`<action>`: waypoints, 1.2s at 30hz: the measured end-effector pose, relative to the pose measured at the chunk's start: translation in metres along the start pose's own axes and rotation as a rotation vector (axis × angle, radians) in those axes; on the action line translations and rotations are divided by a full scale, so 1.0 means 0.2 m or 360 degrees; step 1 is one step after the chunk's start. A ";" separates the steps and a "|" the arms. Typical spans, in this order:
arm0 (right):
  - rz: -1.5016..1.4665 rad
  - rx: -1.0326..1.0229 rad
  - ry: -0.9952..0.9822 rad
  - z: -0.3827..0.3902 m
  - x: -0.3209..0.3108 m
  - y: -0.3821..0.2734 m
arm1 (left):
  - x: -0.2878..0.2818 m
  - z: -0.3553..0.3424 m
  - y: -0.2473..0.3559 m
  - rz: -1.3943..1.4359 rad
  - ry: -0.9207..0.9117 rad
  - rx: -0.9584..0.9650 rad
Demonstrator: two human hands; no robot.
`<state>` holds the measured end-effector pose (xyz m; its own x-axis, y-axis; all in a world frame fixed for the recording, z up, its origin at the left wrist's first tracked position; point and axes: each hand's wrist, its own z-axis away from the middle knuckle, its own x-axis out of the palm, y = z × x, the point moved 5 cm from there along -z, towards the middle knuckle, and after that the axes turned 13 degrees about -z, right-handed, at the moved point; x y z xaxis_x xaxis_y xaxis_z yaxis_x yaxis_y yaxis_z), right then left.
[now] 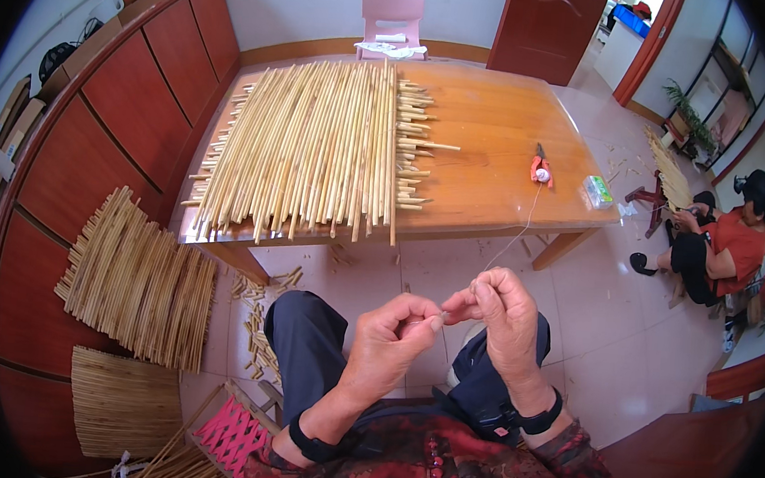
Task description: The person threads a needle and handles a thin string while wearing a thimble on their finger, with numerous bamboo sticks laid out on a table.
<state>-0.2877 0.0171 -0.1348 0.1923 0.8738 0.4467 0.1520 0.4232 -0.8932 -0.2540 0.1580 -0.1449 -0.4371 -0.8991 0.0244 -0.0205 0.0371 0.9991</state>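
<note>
Above my lap, my left hand (393, 331) and my right hand (500, 318) meet with fingertips pinched together. Between them they hold a thin white string (515, 240), which runs up from my right hand to a small white ball of string (542, 175) on the table. Red-handled pliers (537, 164) lie right by that ball. A mat of straight, pale yellow sticks (313, 148), layered crosswise, covers the table's left half. The string's end at my fingertips is too small to make out.
The wooden table (490, 122) stands before me. Stick mats (141, 283) lean against red cabinets at left, near cut stick pieces (262, 337) on the floor. A small green-and-white pack (597, 192) sits at the table's right corner. Another person (728, 244) sits at far right with sticks.
</note>
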 end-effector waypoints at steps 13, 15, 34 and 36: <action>-0.0062 -0.0076 -0.0467 0.12 -0.01 -0.06 | 0.00 0.05 0.30 -0.0651 0.0114 0.0695; -0.0239 -0.0247 -0.0470 0.13 0.01 -0.14 | 0.03 0.13 0.49 -0.0555 -0.0166 0.1137; -0.0898 -0.0187 -0.1191 0.32 0.21 -0.44 | 0.20 0.33 0.84 0.0645 -0.0692 0.1871; -0.1003 -0.0267 -0.1245 0.31 0.22 -0.45 | 0.21 0.32 0.84 0.0647 -0.0694 0.1880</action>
<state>-0.3527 0.0324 -0.0369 -0.6485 0.4408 0.6206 0.1525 0.8740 -0.4614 -0.3335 0.1539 0.0225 -0.8450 -0.5291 0.0779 -0.4893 0.8237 0.2866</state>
